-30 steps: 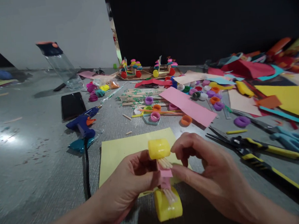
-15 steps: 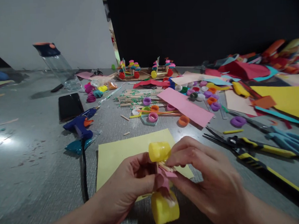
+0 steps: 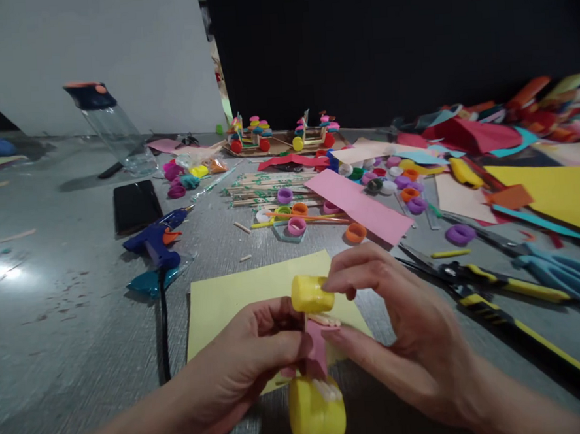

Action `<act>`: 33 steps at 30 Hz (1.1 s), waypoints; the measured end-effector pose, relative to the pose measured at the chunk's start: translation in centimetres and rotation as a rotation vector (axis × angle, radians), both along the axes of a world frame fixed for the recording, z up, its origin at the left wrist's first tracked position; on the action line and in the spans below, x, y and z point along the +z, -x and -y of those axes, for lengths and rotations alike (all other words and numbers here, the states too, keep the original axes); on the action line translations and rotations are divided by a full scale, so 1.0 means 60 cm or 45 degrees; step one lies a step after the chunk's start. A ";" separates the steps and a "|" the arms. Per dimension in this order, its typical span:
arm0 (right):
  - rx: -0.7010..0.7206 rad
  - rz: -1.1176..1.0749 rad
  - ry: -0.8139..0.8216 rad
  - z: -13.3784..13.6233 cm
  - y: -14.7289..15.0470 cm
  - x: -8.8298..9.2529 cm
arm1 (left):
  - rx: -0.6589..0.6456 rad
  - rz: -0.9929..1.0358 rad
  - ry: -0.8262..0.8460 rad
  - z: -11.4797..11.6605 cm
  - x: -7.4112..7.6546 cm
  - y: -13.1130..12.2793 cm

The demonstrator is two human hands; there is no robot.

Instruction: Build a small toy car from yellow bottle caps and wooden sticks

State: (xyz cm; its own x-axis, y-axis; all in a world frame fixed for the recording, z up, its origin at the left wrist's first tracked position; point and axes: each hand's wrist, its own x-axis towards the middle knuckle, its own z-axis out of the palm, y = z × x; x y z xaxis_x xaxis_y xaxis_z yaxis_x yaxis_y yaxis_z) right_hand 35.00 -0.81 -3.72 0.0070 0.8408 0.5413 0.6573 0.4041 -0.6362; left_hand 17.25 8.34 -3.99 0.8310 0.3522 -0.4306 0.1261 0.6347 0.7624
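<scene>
Pinching a pink paper strip (image 3: 316, 348) between thumb and fingers, the left hand (image 3: 250, 363) was clamped on a small craft piece (image 3: 318, 367), raised above a pale yellow sheet (image 3: 227, 312) toward the tabletop (image 3: 82, 360)'s near edge. The right hand (image 3: 400, 341)'s thumb and fingers stood apart, a fingertip on the upper yellow wheel (image 3: 308, 294) and the thumb at the strip's top edge, beside short wooden sticks (image 3: 324, 320). The lower yellow wheel (image 3: 316, 412) hung nearest that edge. Left of the sheet lay a blue glue gun (image 3: 157, 243); to its right, black-and-yellow pliers (image 3: 487, 315) and light blue scissors (image 3: 551, 270). Two wheeled models (image 3: 313, 137) stood along the far edge.
</scene>
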 end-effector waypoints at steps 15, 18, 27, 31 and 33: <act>0.122 -0.358 0.265 -0.007 -0.006 0.002 | -0.051 -0.001 -0.055 -0.006 0.003 0.005; 0.178 -0.371 0.366 -0.014 -0.011 -0.001 | -0.045 -0.026 -0.023 -0.007 0.004 0.007; 0.049 -0.240 0.288 -0.012 -0.002 0.002 | -0.023 -0.085 -0.285 -0.008 -0.003 0.011; -0.005 -0.135 0.252 -0.014 0.002 0.004 | -0.020 -0.109 -0.301 -0.008 -0.004 0.008; -0.042 -0.080 0.236 -0.017 0.003 0.004 | -0.028 -0.110 -0.298 -0.008 -0.006 0.008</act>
